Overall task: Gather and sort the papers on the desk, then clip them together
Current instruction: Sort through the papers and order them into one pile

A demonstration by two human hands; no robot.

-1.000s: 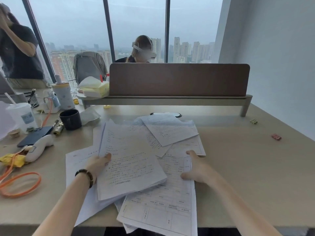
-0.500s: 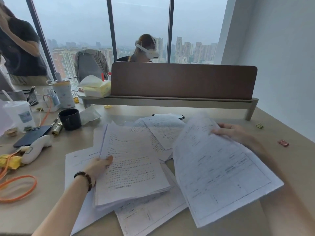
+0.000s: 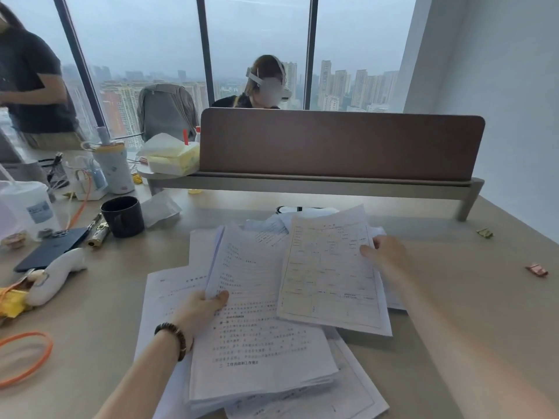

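Printed papers (image 3: 260,337) lie overlapped mid-desk (image 3: 453,297). Left hand (image 3: 199,309) grips the thick stack's left edge, thumb clamped on top. Right hand (image 3: 385,252) pinches a form sheet (image 3: 329,267) above the pile. Black mug (image 3: 123,216) stands well left.

Print on the papers (image 3: 263,343) is too blurred to read.

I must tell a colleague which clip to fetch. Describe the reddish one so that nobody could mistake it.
Start at the brown divider panel and follow the desk to its far right edge. The reddish clip lies there alone on bare desktop, nearer the person than the yellowish clip.
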